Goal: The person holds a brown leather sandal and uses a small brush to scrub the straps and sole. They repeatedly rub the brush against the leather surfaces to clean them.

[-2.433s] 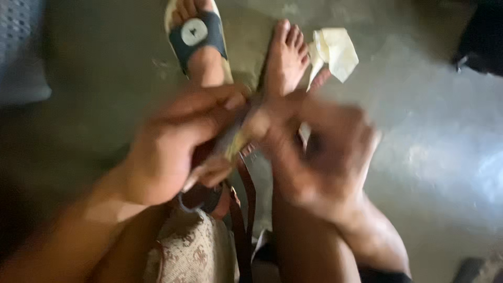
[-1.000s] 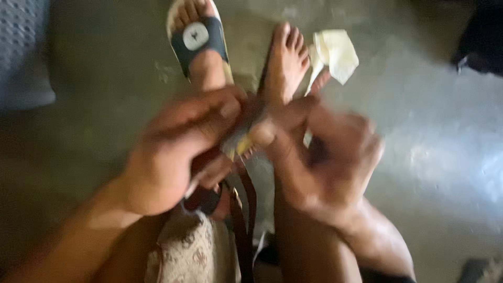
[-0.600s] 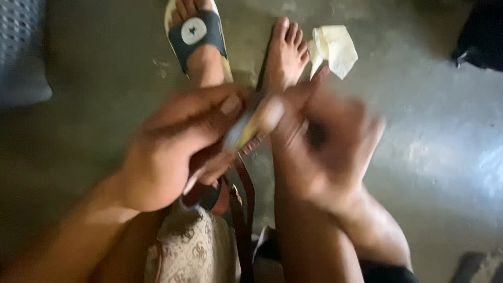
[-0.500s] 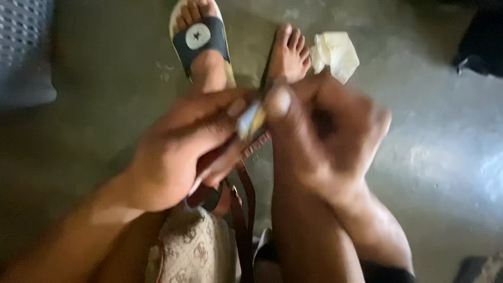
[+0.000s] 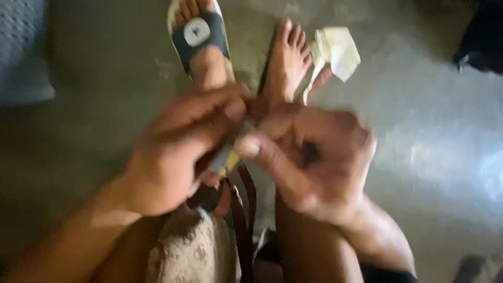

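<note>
My left hand [image 5: 175, 152] and my right hand [image 5: 314, 157] meet over my lap and pinch a small flat pale piece with a yellow edge [image 5: 226, 156] between fingers and thumb. The frame is blurred, so what the piece is stays unclear. Dark brown straps [image 5: 243, 209] hang down from under the hands to a beige patterned bag [image 5: 191, 251] on my lap. Beyond the hands, my left foot wears a sandal with a dark strap and a round white patch [image 5: 199, 34]. My right foot [image 5: 288, 60] is bare.
A crumpled pale cloth or paper [image 5: 338, 50] lies on the grey concrete floor [image 5: 429, 131] beside the bare foot. A blue-grey textured object [image 5: 23, 52] sits at the left edge, and a dark object [image 5: 482, 36] at the top right.
Both hands stay together on the small piece. My right hand has shifted its fingers and thumb around it with quick small motions. The feet and the cloth have not moved.
</note>
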